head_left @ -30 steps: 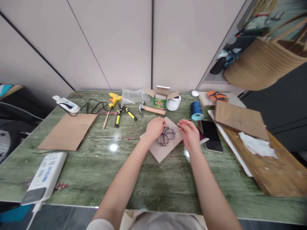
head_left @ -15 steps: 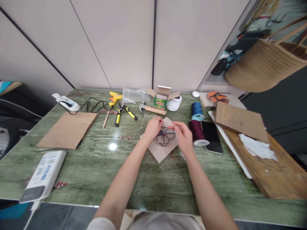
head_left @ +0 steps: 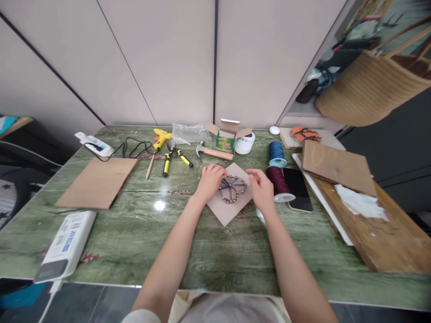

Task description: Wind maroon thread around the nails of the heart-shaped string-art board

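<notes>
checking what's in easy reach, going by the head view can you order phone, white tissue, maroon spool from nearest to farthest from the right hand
From the right hand:
1. Maroon spool, just to its right
2. Phone, right of the spool
3. White tissue, farthest right

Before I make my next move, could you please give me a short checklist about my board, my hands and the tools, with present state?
1. Board lying on the table: ok.
2. Left hand at the board's left side: ok.
3. Right hand firmly gripping the board: cannot tell; it is at the right corner, but its grip is unclear.
4. Nail outline fully tight: cannot tell, too small.
5. Hammer clear of the board: ok, it lies beyond.
6. Pliers closed: not ok, handles spread.
</notes>
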A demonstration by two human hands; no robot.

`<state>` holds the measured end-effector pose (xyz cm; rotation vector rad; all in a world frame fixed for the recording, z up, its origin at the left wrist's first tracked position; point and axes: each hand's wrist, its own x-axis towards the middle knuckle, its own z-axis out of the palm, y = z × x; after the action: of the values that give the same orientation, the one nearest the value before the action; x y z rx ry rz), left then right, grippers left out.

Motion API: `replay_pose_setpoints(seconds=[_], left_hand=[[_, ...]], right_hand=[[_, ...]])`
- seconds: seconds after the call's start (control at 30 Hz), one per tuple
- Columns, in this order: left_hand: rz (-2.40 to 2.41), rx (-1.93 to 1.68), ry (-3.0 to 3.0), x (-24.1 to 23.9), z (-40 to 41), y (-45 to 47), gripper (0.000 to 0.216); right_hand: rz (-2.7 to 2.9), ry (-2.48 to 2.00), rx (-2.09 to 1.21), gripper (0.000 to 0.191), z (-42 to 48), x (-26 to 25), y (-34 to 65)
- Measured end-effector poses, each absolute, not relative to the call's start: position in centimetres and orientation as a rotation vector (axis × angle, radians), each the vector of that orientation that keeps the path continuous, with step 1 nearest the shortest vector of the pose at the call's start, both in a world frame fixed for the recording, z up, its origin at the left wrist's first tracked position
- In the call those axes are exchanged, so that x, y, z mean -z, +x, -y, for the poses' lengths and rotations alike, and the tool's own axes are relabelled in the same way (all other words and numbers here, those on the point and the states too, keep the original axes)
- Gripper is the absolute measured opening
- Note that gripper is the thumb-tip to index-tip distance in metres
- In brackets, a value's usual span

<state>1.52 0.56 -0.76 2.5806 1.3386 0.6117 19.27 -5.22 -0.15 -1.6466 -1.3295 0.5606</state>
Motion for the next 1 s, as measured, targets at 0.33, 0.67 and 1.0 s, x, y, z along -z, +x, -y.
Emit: replay_pose_setpoints(seconds=[0.33, 0.67, 1.0], left_hand=[[-1.250, -0.602, 2.673, 0.8, -0.8, 0.7, 0.018], [-1.225, -0.588, 2.594, 1.2, -1.4, 0.3, 0.018], [-1.218, -0.563, 2.568, 0.9, -1.4, 0.2, 0.018]], right_hand=[[1.753, -1.795, -0.364, 0.019, 5.6, 0.1, 18.5], [1.754, -1.636, -0.425, 0.011, 5.7, -0.1, 18.0], [1.784, -1.722, -0.479, 0.015, 5.9, -0.4, 17.9]])
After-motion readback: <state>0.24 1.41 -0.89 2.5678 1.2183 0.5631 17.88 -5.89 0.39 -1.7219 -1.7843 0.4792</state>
